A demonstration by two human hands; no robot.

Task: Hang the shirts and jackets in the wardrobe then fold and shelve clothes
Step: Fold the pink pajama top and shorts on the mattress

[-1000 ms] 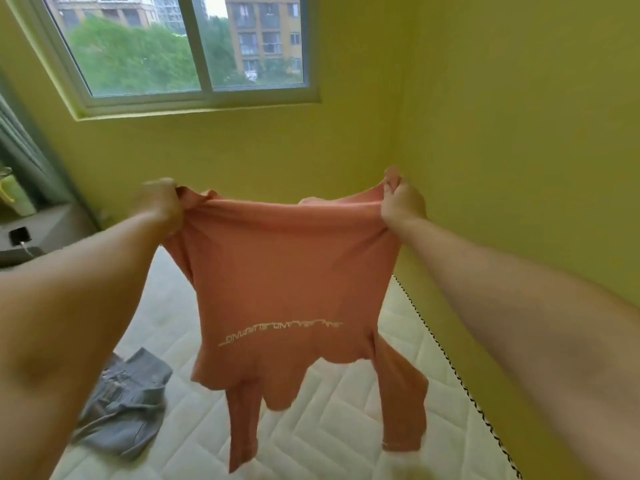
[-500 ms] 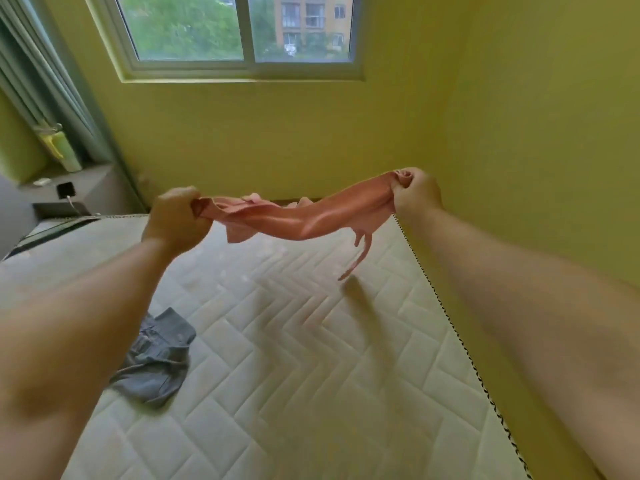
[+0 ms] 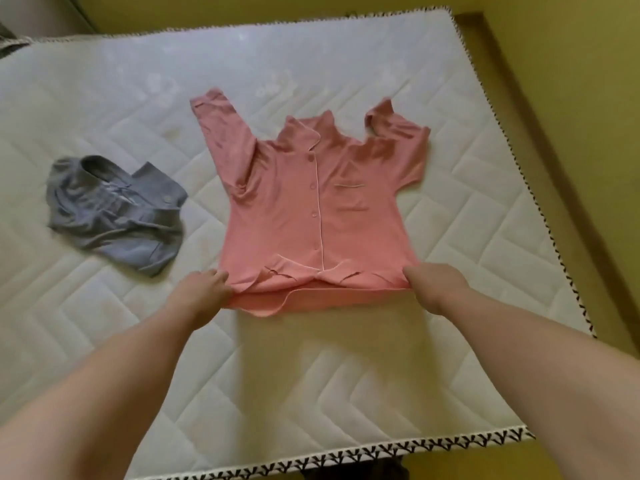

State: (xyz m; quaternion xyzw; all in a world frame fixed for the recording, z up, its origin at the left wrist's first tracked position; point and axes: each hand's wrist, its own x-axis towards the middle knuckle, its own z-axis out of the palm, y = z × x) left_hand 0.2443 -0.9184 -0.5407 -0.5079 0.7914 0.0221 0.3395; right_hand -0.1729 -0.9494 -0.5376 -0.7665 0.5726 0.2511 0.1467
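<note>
A pink button-front shirt (image 3: 311, 202) with white piping and a chest pocket lies spread front-up on the white quilted mattress (image 3: 346, 375). Its collar points away from me and both sleeves are bent near the shoulders. The hem nearest me is rumpled and partly folded over. My left hand (image 3: 202, 289) grips the hem's left corner. My right hand (image 3: 434, 284) grips the hem's right corner. Both hands are low, at the mattress surface.
A crumpled grey garment (image 3: 114, 209) lies on the mattress left of the pink shirt. The mattress edge with black-patterned trim (image 3: 381, 455) runs close below me. Yellow wall and floor (image 3: 571, 133) border the mattress on the right.
I swung the pink shirt down from the air and laid it flat on the mattress. My view dropped from the window and wall to the bed. Both hands still hold the fabric.
</note>
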